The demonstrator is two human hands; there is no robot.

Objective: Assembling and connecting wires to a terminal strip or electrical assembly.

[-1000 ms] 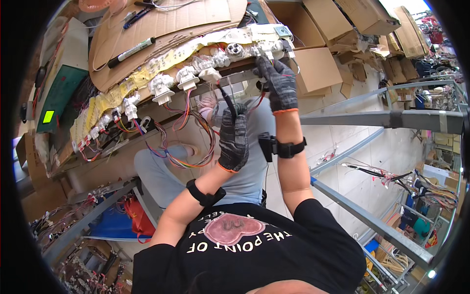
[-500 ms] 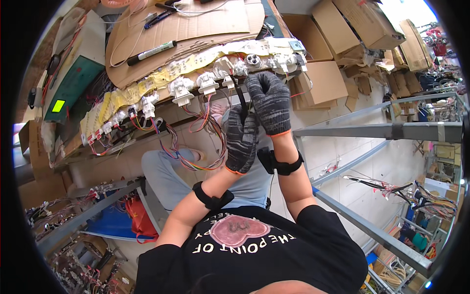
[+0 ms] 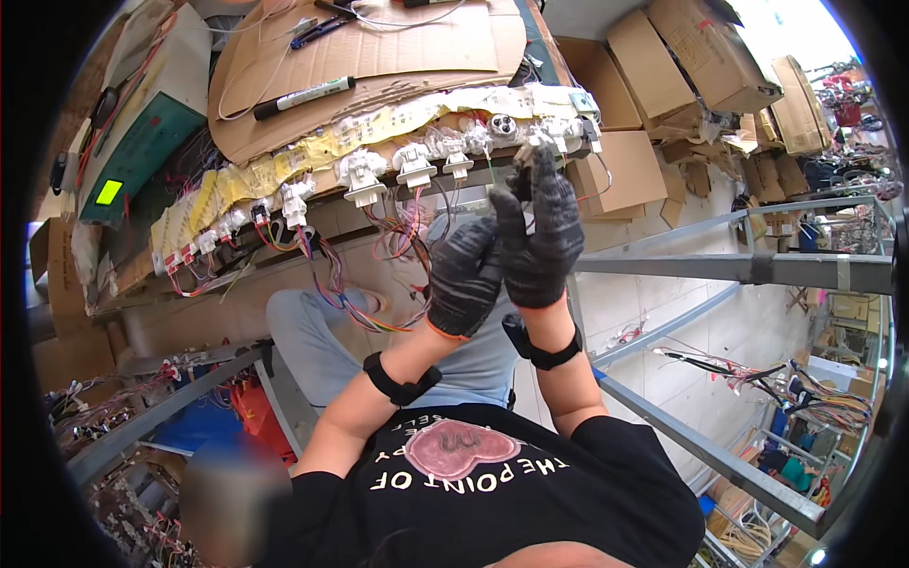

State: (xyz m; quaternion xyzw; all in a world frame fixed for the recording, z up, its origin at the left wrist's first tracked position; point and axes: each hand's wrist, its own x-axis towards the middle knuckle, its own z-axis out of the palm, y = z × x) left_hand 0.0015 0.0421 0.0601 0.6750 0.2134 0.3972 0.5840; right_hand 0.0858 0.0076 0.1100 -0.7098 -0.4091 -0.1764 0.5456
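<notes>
The right hand, in a dark knit glove, was raised with its fingers pinched narrowly on a white connector at the tabletop edge. The left hand, gloved too, curled loosely just beside it; whether it gripped a wire I could not tell. White connectors lined the edge, coloured wires hanging beneath. A marker lay on the cardboard sheet, cardboard boxes to the right.
</notes>
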